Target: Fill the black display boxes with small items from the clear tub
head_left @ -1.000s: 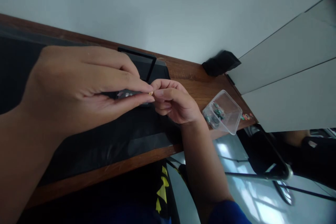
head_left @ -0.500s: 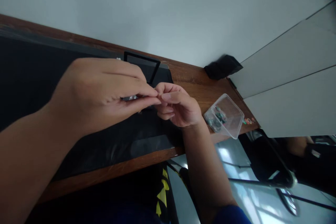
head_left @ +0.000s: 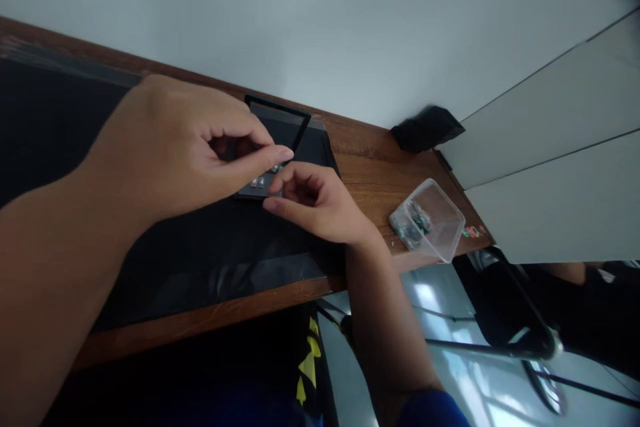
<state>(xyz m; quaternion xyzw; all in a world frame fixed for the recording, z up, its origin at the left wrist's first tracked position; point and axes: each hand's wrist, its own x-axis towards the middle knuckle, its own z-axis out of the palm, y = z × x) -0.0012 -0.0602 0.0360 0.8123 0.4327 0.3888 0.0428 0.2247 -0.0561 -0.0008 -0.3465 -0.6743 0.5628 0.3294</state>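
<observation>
Left hand (head_left: 175,147): grip half curled, thumb stretched out, index bent over it; nothing visibly pinched, thumb tip hangs just above the small dark device (head_left: 260,183) (flat slab, row of pale round buttons, mostly hidden by both hands). Device lies on the black mat (head_left: 200,260), smooth and slightly glossy, covering most of the brown wood table (head_left: 380,177). Just behind it: thin black rectangular frame (head_left: 285,121). Right hand (head_left: 315,203): grip loosely open, fingers curled, fingertips at the device's near edge; can't tell if it holds anything. Further right: clear plastic tub (head_left: 430,223), soft-cornered, small parts inside.
</observation>
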